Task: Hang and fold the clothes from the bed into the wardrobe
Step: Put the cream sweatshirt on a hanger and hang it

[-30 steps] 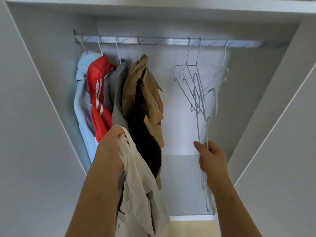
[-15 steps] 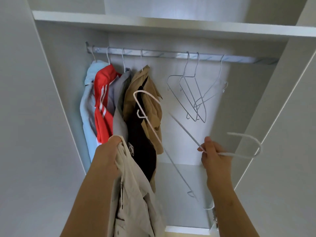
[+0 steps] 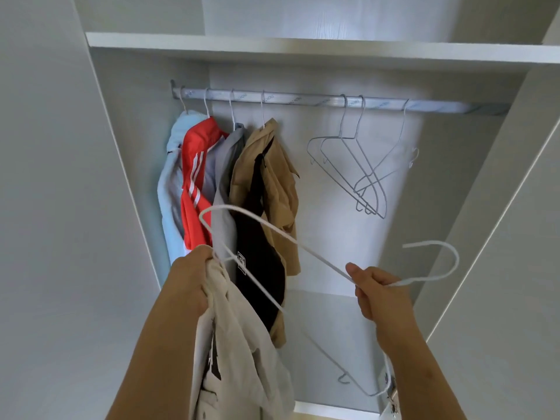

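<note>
Currently left hand (image 3: 194,280) clamps cream garment (image 3: 242,344); right hand (image 3: 378,292) pinches white wire hanger (image 3: 303,247), far end probably touching the garment.

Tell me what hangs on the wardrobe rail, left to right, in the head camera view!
light blue garment → red top with white stripes → grey garment → tan shirt → three empty wire hangers
</note>
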The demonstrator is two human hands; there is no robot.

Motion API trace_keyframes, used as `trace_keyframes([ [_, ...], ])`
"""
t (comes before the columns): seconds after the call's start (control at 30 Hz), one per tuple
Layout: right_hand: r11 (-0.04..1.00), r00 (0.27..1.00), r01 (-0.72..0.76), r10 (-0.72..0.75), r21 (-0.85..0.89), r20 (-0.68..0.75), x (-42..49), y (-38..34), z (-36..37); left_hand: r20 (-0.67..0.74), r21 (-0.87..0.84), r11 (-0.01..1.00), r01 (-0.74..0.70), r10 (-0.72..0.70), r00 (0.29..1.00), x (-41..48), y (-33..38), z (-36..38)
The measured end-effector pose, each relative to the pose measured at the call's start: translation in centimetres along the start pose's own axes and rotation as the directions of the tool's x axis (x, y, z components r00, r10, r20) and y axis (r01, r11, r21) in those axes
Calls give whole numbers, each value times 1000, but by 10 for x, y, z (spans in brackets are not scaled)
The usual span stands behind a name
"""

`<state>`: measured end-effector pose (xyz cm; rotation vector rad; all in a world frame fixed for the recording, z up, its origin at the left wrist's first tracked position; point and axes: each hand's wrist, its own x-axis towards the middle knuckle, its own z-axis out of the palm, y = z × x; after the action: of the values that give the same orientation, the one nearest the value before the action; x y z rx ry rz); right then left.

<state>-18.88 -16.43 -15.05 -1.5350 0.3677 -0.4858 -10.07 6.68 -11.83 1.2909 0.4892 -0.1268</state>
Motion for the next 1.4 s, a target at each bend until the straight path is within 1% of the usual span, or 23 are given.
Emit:
trace_keyframes([
  [0.1, 999, 998, -21, 24, -40, 63, 3, -1, -10, 65, -133, 989, 66, -58, 996, -4, -4, 5],
  [0.2, 994, 995, -32, 41, -104, 86, 8, -3, -25, 57, -160, 985, 70, -61, 996, 0, -9, 8],
  [0.23, 989, 995, -30, 43, -145, 89, 9, -3, -30, 43, -135, 989, 63, -58, 997, 2, -10, 10],
  [0.3, 975, 994, -30, 52, -221, 92, 9, -1, -35, -29, -4, 1000, 21, -21, 999, 8, -12, 12],
  [0.33, 970, 995, -32, 54, -242, 86, 8, 0, -37, -60, 90, 996, -24, 30, 998, 11, -12, 13],
  [0.37, 967, 996, -36, 56, -253, 70, 7, 2, -39, -73, 202, 975, -95, 112, 991, 14, -13, 15],
  [0.4, 964, 997, -42, 57, -261, 50, 7, 4, -41, -71, 332, 925, -184, 219, 973, 18, -15, 17],
  [0.47, 957, 998, -52, 57, -285, 10, 7, 6, -46, -21, 576, 741, -345, 435, 900, 23, -18, 22],
  [0.53, 946, 998, -57, 57, -318, -10, 8, 6, -50, 75, 703, 557, -443, 561, 824, 21, -18, 26],
  [0.6, 936, 998, -68, 62, -345, -28, 9, 7, -49, 221, 754, 375, -539, 628, 746, 23, -18, 28],
  [0.63, 932, 997, -77, 64, -354, -48, 10, 8, -48, 309, 772, 265, -578, 638, 705, 24, -18, 29],
  [0.67, 929, 995, -87, 65, -361, -73, 11, 9, -45, 381, 773, 184, -607, 631, 676, 24, -17, 31],
  [0.7, 925, 993, -97, 65, -366, -98, 12, 9, -42, 417, 758, 162, -632, 624, 661, 24, -17, 32],
  [0.77, 918, 988, -116, 67, -380, -140, 14, 9, -34, 437, 737, 178, -652, 610, 661, 25, -17, 34],
  [0.83, 906, 986, -116, 56, -408, -154, 14, 8, -25, 423, 746, 164, -646, 632, 649, 25, -21, 36],
  [0.87, 898, 988, -106, 45, -426, -149, 14, 6, -21, 400, 740, 191, -645, 646, 650, 26, -23, 37],
  [0.9, 891, 990, -93, 33, -445, -141, 15, 4, -17, 370, 725, 241, -645, 654, 660, 27, -24, 38],
  [0.97, 883, 991, -79, 19, -462, -134, 16, 1, -12, 305, 701, 349, -622, 642, 703, 29, -23, 37],
  [1.07, 901, 983, -94, 16, -424, -184, 16, 0, -11, 224, 679, 458, -575, 616, 755, 32, -22, 35],
  [1.13, 907, 978, -90, 4, -411, -206, 16, 2, -9, 206, 641, 517, -568, 597, 776, 29, -25, 38],
  [1.27, 882, 991, -40, -26, -469, -133, 12, 3, 13, 331, 540, 560, -628, 545, 771, 10, -35, 54],
  [1.33, 905, 995, -53, 14, -423, -95, 10, 3, 23, 382, 475, 605, -638, 511, 770, -1, -36, 64],
  [1.4, 939, 993, -108, 91, -327, -69, 9, 3, 30, 454, 426, 627, -652, 476, 754, -15, -39, 74],
])
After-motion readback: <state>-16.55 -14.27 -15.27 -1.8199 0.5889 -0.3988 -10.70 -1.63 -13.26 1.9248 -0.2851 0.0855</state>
